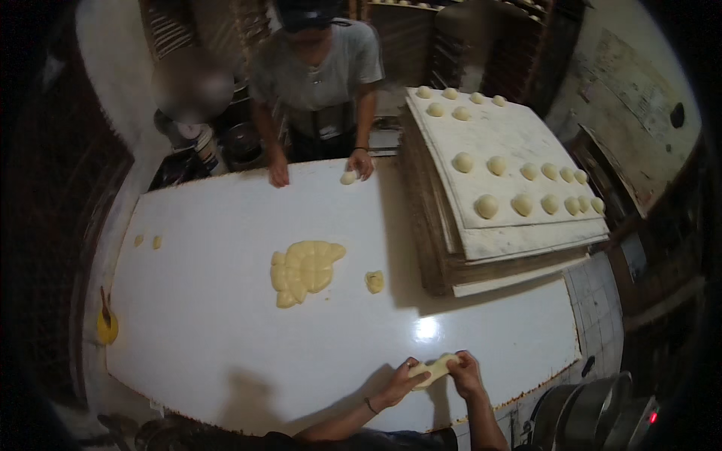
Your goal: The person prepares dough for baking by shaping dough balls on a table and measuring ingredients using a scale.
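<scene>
Between my two hands stretches a piece of pale dough point(435, 372), held just above the near edge of the white table. My left hand point(407, 379) pinches its left end, and my right hand point(465, 373) grips the right end. Farther off, around the table's middle, lies a large slab of dough point(308, 267) divided into joined portions. A small lump of dough point(374, 282) rests alone to the right of that slab.
Across the white table point(203, 301), a person point(316, 83) handles a dough ball point(348, 177). Stacked boards point(496, 139) at the right carry several dough balls. Two small dough bits point(157, 242) lie at left, near a yellow bowl point(107, 328). Metal pans point(583, 410) stand at lower right.
</scene>
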`<state>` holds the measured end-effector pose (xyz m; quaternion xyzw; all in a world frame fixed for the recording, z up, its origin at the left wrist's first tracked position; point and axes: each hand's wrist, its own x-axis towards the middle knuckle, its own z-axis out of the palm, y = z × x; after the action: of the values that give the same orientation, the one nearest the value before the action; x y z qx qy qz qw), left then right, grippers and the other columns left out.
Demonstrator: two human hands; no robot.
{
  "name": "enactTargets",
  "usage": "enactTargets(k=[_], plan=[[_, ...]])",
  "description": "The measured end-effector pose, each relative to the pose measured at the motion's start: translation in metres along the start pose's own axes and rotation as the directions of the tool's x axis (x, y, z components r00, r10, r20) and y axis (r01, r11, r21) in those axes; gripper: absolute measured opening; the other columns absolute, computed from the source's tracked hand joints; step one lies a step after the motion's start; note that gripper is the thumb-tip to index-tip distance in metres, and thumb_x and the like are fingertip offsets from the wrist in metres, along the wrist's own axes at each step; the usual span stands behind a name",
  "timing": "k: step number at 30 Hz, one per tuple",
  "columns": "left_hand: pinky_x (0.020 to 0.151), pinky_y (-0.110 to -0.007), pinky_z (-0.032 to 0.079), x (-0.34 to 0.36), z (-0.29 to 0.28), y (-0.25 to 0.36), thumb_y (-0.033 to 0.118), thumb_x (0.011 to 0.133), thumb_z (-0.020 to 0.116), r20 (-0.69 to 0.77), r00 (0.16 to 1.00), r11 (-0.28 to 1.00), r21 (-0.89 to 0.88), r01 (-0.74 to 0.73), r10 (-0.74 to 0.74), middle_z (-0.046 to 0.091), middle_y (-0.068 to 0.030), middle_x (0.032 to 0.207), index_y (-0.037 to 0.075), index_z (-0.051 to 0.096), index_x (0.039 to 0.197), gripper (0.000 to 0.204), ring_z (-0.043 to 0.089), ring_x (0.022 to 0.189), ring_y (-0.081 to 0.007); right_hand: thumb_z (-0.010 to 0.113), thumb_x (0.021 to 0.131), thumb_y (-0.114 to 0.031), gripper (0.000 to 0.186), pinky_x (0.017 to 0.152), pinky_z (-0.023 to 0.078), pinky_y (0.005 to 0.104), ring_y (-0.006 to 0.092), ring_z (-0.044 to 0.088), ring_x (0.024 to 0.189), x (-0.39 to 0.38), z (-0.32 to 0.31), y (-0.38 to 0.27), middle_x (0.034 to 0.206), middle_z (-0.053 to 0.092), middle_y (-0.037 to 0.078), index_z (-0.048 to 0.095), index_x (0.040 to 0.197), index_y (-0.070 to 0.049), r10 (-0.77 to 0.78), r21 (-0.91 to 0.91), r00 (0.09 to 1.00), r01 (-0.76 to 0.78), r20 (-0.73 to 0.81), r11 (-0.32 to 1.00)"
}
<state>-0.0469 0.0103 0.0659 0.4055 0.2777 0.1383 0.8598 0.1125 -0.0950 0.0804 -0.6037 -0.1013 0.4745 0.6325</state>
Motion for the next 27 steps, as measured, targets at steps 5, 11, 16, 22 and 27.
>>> enactTargets(k=[5, 11, 16, 22, 27], plan=[[0.075, -0.027, 0.042, 0.022, 0.009, 0.021, 0.033, 0.080, 0.065, 0.215, 0.904, 0.707, 0.696, 0.124, -0.371, 0.054, -0.0077, 0.095, 0.002, 0.051, 0.100, 0.039, 0.051, 0.084, -0.0143, 0.055, 0.087, -0.027, 0.020, 0.056, 0.045, 0.0264, 0.0163, 0.053, 0.070, -0.063, -0.168, -0.055, 0.085, 0.053, 0.003, 0.051, 0.098, -0.011, -0.544, 0.851, 0.833, 0.359, -0.106, 0.384], [0.091, -0.039, 0.035, 0.053, 0.008, -0.075, 0.027, 0.075, 0.065, -0.138, 0.821, 0.311, 0.949, -0.051, 0.555, 0.059, -0.0094, 0.096, 0.007, 0.061, 0.089, 0.025, 0.051, 0.099, -0.0276, 0.058, 0.069, -0.009, 0.011, 0.068, 0.045, 0.0390, 0.0291, 0.054, 0.071, -0.006, -0.187, 0.004, 0.080, 0.059, 0.013, 0.062, 0.077, -0.002, -0.509, -0.540, 0.485, 0.088, -0.711, 0.837], [0.084, -0.039, 0.038, 0.009, 0.003, -0.064, 0.023, 0.068, 0.064, 0.317, 0.883, -0.109, 0.948, -0.298, 0.345, 0.055, -0.0047, 0.073, 0.009, 0.058, 0.073, 0.016, 0.054, 0.078, -0.0251, 0.061, 0.059, -0.009, 0.009, 0.062, 0.044, 0.0416, 0.0289, 0.055, 0.070, -0.061, -0.201, 0.017, 0.070, 0.056, 0.013, 0.059, 0.068, -0.006, -0.494, -0.808, 0.717, 0.587, 0.491, 0.049], [0.079, -0.040, 0.040, 0.075, 0.063, -0.090, 0.019, 0.074, 0.065, -0.117, 0.676, 0.170, 0.985, -0.013, 0.728, 0.058, -0.0105, 0.074, 0.006, 0.057, 0.067, 0.016, 0.052, 0.085, -0.0292, 0.056, 0.068, 0.003, 0.006, 0.069, 0.038, 0.0409, 0.0327, 0.048, 0.078, 0.004, -0.201, -0.009, 0.077, 0.053, 0.016, 0.054, 0.073, -0.001, -0.807, -0.934, 0.590, 0.309, 0.038, 0.182], [0.075, -0.039, 0.040, 0.026, 0.004, -0.086, 0.010, 0.075, 0.058, 0.061, 0.957, -0.313, 0.949, 0.033, 0.284, 0.057, -0.0105, 0.070, 0.006, 0.056, 0.068, 0.009, 0.053, 0.080, -0.0269, 0.061, 0.066, -0.001, 0.009, 0.072, 0.039, 0.0420, 0.0306, 0.050, 0.076, -0.023, -0.274, 0.005, 0.075, 0.055, 0.013, 0.054, 0.071, -0.002, -0.572, -0.766, 0.630, 0.643, 0.525, 0.004]])
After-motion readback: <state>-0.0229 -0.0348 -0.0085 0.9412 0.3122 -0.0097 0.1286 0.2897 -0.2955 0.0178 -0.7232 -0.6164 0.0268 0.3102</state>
